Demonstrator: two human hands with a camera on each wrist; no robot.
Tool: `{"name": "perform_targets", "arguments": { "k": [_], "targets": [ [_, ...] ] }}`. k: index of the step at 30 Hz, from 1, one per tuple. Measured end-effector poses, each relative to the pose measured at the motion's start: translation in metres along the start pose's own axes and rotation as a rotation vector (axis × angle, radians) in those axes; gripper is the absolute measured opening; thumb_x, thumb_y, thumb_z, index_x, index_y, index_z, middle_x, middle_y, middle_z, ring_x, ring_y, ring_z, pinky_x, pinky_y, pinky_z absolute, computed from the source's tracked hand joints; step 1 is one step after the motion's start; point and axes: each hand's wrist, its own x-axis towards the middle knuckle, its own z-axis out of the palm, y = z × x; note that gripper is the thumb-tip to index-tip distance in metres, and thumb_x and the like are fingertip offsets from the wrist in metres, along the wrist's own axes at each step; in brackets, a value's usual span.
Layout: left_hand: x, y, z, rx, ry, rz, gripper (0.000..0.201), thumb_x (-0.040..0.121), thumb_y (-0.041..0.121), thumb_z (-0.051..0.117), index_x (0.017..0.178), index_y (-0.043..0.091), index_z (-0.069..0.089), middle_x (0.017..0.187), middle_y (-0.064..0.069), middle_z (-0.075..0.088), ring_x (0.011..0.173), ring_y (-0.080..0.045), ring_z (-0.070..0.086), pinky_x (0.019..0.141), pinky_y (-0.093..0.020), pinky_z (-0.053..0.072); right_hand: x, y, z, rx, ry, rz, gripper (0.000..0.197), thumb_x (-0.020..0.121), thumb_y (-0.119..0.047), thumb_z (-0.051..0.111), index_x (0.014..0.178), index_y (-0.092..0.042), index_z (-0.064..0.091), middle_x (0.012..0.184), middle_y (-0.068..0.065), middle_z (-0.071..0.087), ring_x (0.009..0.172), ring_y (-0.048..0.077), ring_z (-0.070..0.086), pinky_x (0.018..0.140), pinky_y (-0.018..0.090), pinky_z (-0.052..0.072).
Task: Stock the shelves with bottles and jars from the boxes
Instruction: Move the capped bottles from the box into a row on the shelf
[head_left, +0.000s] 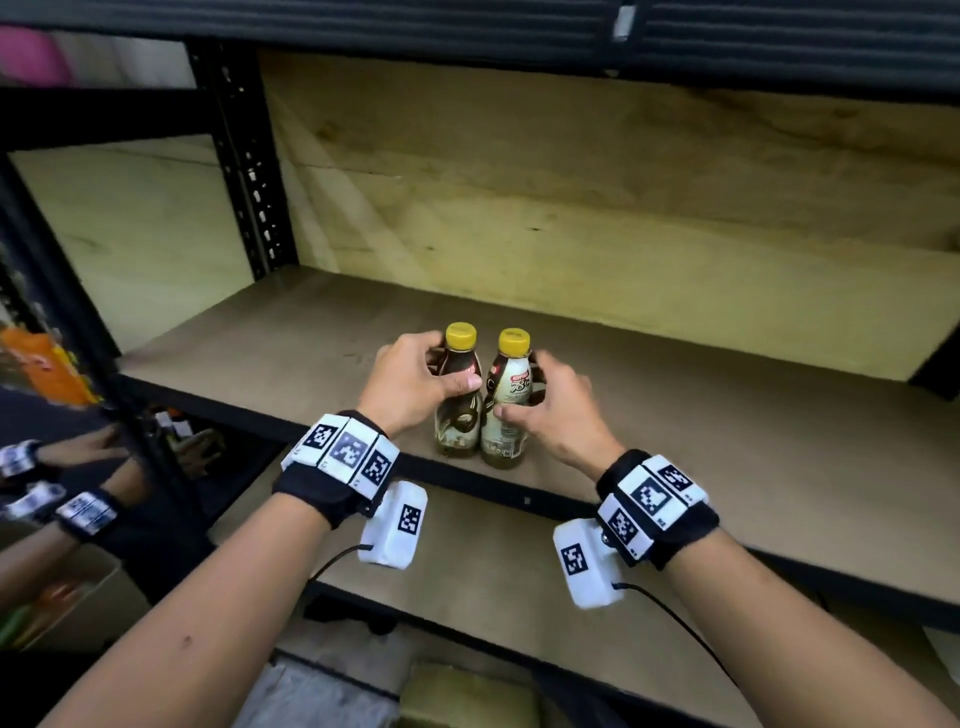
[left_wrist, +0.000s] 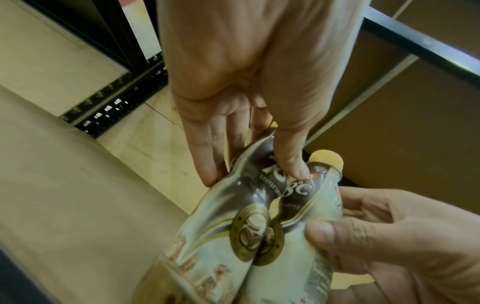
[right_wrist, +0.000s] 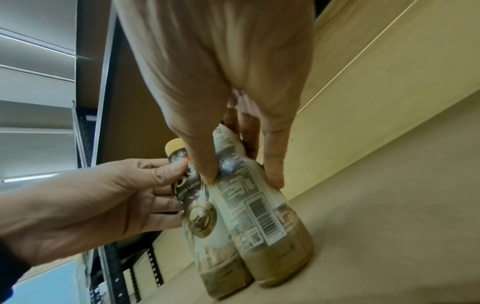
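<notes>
Two coffee-latte bottles with yellow caps stand side by side, touching, near the front edge of the wooden shelf board (head_left: 727, 415). My left hand (head_left: 449, 371) grips the left bottle (head_left: 457, 431) round its shoulder, thumb in front. My right hand (head_left: 522, 389) grips the right bottle (head_left: 506, 436) the same way. In the left wrist view my left hand (left_wrist: 254, 174) pinches the left bottle (left_wrist: 197, 246), with the right bottle (left_wrist: 306, 257) beside it. In the right wrist view my right hand (right_wrist: 242, 181) holds the right bottle (right_wrist: 270, 226), barcode facing the camera.
The shelf board stretches bare to the left, right and back of the bottles. A black perforated upright (head_left: 249, 182) stands at the left rear. A lower shelf (head_left: 493, 597) lies beneath. A shiny panel (head_left: 52, 493) at far left mirrors my arms.
</notes>
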Motion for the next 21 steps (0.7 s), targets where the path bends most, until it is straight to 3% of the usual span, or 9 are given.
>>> {"name": "perform_targets", "arguments": {
  "k": [6,10,13,18,21],
  "targets": [
    [0.049,-0.053,-0.06,0.089,0.122,-0.123,0.04,0.069,0.035,0.084,0.104,0.021,0.07,0.1,0.001,0.073,0.095,-0.016,0.066,0.088,-0.03,0.05,0.08,-0.041,0.082,0.006,-0.094,-0.024,0.043,0.075,-0.021,0.081,0.106,-0.026,0.051,0.105,-0.004,0.066,0.098,0.017,0.064,0.09,0.038,0.054],
    [0.115,-0.106,-0.107,0.134,0.159,-0.181,0.042,0.068,0.037,0.084,0.106,0.024,0.071,0.101,-0.004,0.073,0.098,-0.021,0.067,0.091,-0.036,0.053,0.147,-0.075,0.15,-0.009,-0.067,-0.001,0.041,0.079,-0.017,0.077,0.113,-0.019,0.053,0.113,0.003,0.067,0.105,0.024,0.064,0.09,0.037,0.052],
    [0.177,-0.144,-0.134,0.206,0.156,-0.182,0.046,0.068,0.043,0.082,0.107,0.022,0.069,0.105,-0.009,0.071,0.101,-0.028,0.066,0.089,-0.038,0.053,0.2,-0.096,0.193,-0.088,-0.051,0.023,0.041,0.085,-0.018,0.072,0.119,-0.01,0.052,0.12,0.009,0.065,0.11,0.027,0.062,0.087,0.03,0.047],
    [0.27,-0.194,-0.165,0.253,0.16,-0.113,0.043,0.074,0.037,0.078,0.114,0.026,0.066,0.104,-0.006,0.072,0.098,-0.028,0.067,0.085,-0.035,0.054,0.275,-0.109,0.248,-0.105,-0.001,0.045,0.045,0.085,-0.018,0.069,0.119,-0.011,0.04,0.119,0.013,0.059,0.109,0.034,0.06,0.089,0.046,0.052],
    [0.317,-0.221,-0.179,0.226,0.2,-0.138,0.033,0.08,0.032,0.071,0.113,0.027,0.065,0.104,-0.005,0.072,0.098,-0.029,0.067,0.083,-0.036,0.055,0.313,-0.112,0.268,-0.12,0.023,0.04,0.046,0.084,-0.017,0.068,0.116,-0.011,0.036,0.115,0.015,0.059,0.106,0.037,0.06,0.085,0.043,0.052]
  ]
}}
